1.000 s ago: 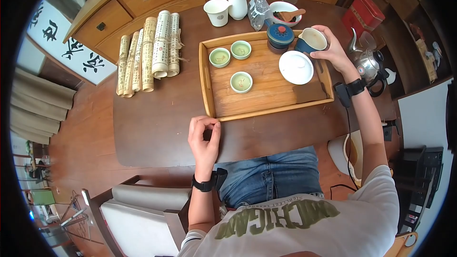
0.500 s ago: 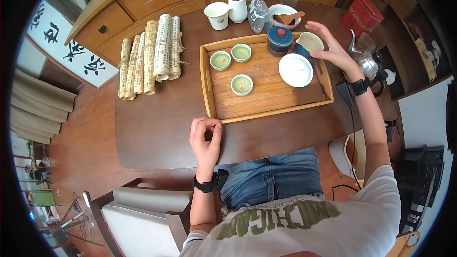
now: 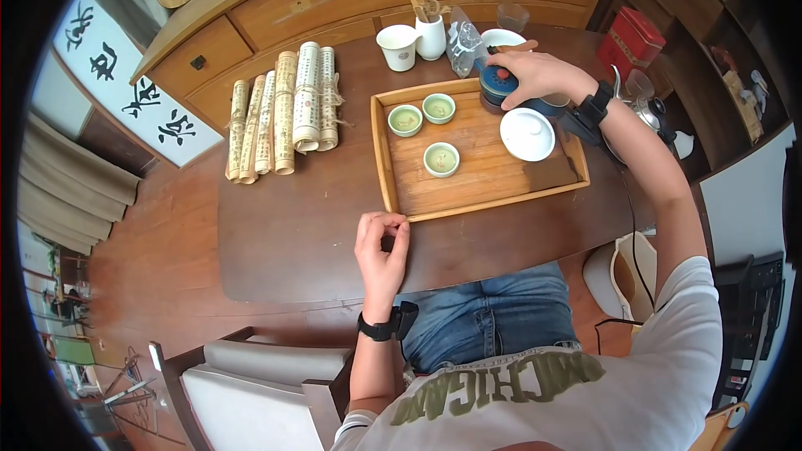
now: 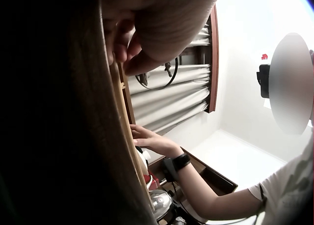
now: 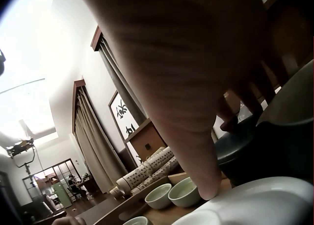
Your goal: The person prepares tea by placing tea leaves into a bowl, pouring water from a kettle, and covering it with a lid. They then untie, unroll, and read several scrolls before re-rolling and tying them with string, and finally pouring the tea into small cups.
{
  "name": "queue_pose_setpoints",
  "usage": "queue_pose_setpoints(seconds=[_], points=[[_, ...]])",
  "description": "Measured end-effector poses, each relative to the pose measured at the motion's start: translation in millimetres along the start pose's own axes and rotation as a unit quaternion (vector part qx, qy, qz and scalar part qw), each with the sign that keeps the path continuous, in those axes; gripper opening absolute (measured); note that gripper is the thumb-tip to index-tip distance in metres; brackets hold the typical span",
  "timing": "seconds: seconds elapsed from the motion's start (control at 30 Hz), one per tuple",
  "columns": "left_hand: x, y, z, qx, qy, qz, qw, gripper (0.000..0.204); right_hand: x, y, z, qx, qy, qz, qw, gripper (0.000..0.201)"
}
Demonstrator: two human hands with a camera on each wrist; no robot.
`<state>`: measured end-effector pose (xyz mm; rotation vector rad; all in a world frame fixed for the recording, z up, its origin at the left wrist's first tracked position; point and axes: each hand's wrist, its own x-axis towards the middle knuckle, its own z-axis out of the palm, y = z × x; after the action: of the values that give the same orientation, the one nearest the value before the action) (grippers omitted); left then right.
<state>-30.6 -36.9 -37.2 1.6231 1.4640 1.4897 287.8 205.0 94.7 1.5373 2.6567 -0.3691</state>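
My right hand (image 3: 543, 77) spreads over the blue teapot (image 3: 494, 83) with its red knob, fingers beyond the lid and thumb on the near side; whether they touch it I cannot tell. In the right wrist view the thumb (image 5: 208, 183) points down before the dark pot (image 5: 235, 144). Partly under the hand is the blue pitcher (image 3: 550, 107). A white lidded bowl (image 3: 527, 135) and green cups of pale tea (image 3: 441, 159) stand in the wooden tray (image 3: 493, 202). My left hand (image 3: 382, 255) rests loosely curled at the tray's near left corner, holding nothing visible.
Paper scrolls (image 3: 285, 117) lie left of the tray. Behind it are a white cup (image 3: 398, 48), a white tool holder (image 3: 430, 38), a plastic bag (image 3: 463, 43) and a white bowl (image 3: 504, 38). A red tin (image 3: 630, 43) and metal kettle (image 3: 647, 117) stand right.
My right hand has let go of the blue pitcher and moved left over the teapot. The pitcher stands beside the teapot. The left hand keeps its place by the tray corner; the head view has shifted slightly.
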Motion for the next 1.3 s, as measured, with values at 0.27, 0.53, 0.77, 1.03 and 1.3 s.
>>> queue_pose_setpoints(seconds=[0.27, 0.53, 0.77, 1.03, 1.3], points=[[-1, 0, -2, 0.002, -0.019, -0.008, 1.0, 0.01, 4, -4, -1, -0.005, 0.076, 0.034, 0.997, 0.07], [-1, -2, 0, -0.008, -0.007, -0.006, 1.0, 0.011, -36, 6, -38, 0.051, 0.149, 0.108, 0.982, 0.076], [-1, -4, 1, -0.005, -0.005, -0.001, 1.0, 0.011, -67, 21, -35, 0.066, 0.136, 0.128, 0.98, 0.075], [-1, -2, 0, 0.003, -0.007, -0.008, 1.0, 0.011, -70, 30, -24, 0.048, 0.111, 0.156, 0.98, 0.077], [-1, -4, 1, 0.002, -0.005, -0.006, 1.0, 0.01, -69, 32, -12, 0.071, 0.098, 0.149, 0.981, 0.076]])
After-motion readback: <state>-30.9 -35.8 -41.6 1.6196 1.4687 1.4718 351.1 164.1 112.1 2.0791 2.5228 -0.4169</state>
